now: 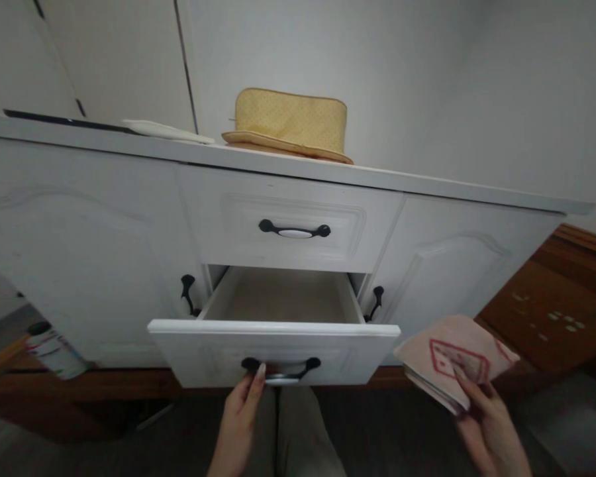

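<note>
The lower white drawer (218,348) is pulled out of the cabinet, and no object shows on the visible part of its floor. My left hand (241,407) is closed on the left part of its dark drawer handle (312,364). Off to the right of the drawer, my right hand (484,411) grips a folded pink cloth (457,338) with a red printed pattern, thumb on top and the other fingers mostly hidden beneath. Above, the upper drawer (228,232) is closed, with its own dark handle (295,230).
On the cabinet top (417,182) sit a yellow woven-looking hat-shaped item (291,122) and a flat white item (163,130). Cabinet doors with dark handles flank the drawers. A spray can (57,351) stands at lower left; brown wooden furniture (541,305) is at right.
</note>
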Demonstrator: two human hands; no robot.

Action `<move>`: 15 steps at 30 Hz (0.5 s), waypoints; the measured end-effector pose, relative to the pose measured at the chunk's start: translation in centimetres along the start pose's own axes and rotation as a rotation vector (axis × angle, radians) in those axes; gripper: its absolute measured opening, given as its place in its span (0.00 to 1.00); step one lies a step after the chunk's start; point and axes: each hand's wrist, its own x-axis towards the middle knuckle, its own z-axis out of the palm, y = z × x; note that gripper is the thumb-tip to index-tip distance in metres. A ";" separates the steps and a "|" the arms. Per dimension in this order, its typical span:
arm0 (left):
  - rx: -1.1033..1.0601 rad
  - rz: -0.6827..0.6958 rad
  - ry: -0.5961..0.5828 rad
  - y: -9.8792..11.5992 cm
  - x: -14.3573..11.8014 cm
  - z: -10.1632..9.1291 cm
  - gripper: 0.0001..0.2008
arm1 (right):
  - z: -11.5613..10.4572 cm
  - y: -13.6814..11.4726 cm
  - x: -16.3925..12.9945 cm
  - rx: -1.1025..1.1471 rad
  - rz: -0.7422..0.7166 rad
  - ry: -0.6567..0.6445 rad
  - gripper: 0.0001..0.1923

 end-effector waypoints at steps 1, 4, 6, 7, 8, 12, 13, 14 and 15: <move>-0.016 0.013 -0.010 0.4 1.0 0.4 0.37 | 0.6 0.8 -0.3 0.039 0.022 0.009 0.21; -0.062 0.055 -0.008 0.5 3.9 1.6 0.38 | 3.3 2.5 -0.9 0.152 0.060 0.042 0.23; -0.095 0.068 -0.021 0.3 6.0 2.5 0.39 | 5.6 3.3 -1.0 0.210 0.022 0.054 0.27; -0.111 0.072 -0.025 0.1 7.0 2.9 0.40 | 6.9 3.6 -0.9 0.229 -0.006 0.053 0.29; -0.125 0.076 -0.028 0.1 8.0 3.3 0.40 | 8.1 3.8 -0.9 0.242 -0.037 0.049 0.31; -0.147 0.096 -0.042 0.4 11.2 4.6 0.42 | 13.5 4.1 -0.6 0.187 -0.168 0.073 0.35; -0.139 0.109 -0.050 0.5 11.8 4.8 0.42 | 14.9 4.2 -0.6 0.120 -0.200 0.080 0.34; -0.120 0.127 -0.057 0.6 12.2 4.9 0.42 | 16.2 4.2 -0.7 0.033 -0.231 0.077 0.32; -0.092 0.149 -0.056 0.7 12.5 5.0 0.41 | 17.6 4.3 -0.8 -0.064 -0.258 0.062 0.30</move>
